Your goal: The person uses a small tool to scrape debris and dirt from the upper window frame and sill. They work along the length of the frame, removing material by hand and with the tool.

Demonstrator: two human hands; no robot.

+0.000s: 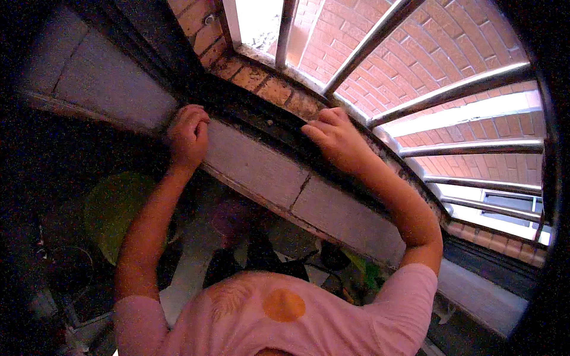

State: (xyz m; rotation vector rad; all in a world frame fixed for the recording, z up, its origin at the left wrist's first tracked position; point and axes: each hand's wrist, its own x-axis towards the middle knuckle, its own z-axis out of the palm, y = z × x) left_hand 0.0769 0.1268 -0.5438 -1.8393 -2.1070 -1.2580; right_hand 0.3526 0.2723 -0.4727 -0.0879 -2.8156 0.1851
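My left hand (188, 135) is curled over the inner edge of a tiled window sill (255, 163), fingers bent onto its top. My right hand (333, 137) lies further right on the same sill, fingers reaching into the dark window track (261, 115) that runs along it. Neither hand holds a loose object. Both forearms rise from the lower edge, out of pink short sleeves (409, 296).
Metal window bars (463, 89) fan across the opening, with a red brick wall (427, 47) outside. Brick edging (267, 86) lines the outer sill. Below the sill lie a green round basin (113, 213) and dark clutter, dimly lit.
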